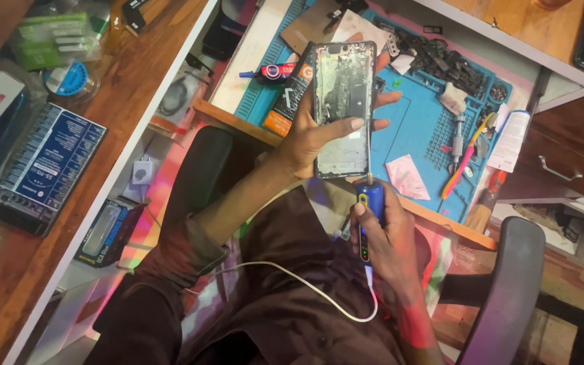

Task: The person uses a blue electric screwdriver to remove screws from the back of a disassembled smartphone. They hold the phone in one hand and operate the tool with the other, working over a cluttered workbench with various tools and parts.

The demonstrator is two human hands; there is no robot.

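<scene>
We have the opened phone frame [343,108] gripped in our left hand [312,138], thumb laid across its face and fingers wrapped behind, held upright over the near edge of the counter [251,125]. Its bare inner side faces us, with grey residue showing in the upper half. Our right hand [383,236] is closed around a blue electric screwdriver [368,220], whose thin bit meets the frame's bottom edge, at about 5 o'clock from the frame's middle. A white cable [312,287] trails from the tool's tail across our lap.

To do this well, we judge that the bit should sit square in line with the screw (any tilt risks slipping over the head), with the left thumb bracing the frame against the push. We cannot quite see the screw itself, so light pressure seems wise.

At 2 o'clock from the frame lies the blue work mat [414,122], carrying a heap of dark small parts [441,57], a pink-handled tool [464,159] and a pink cloth [407,177]. At 10 o'clock a glue tube [272,71] rests on the mat's edge. Far off at 9 o'clock, a blue tester board [42,165] sits on a wooden shelf [136,88].
</scene>
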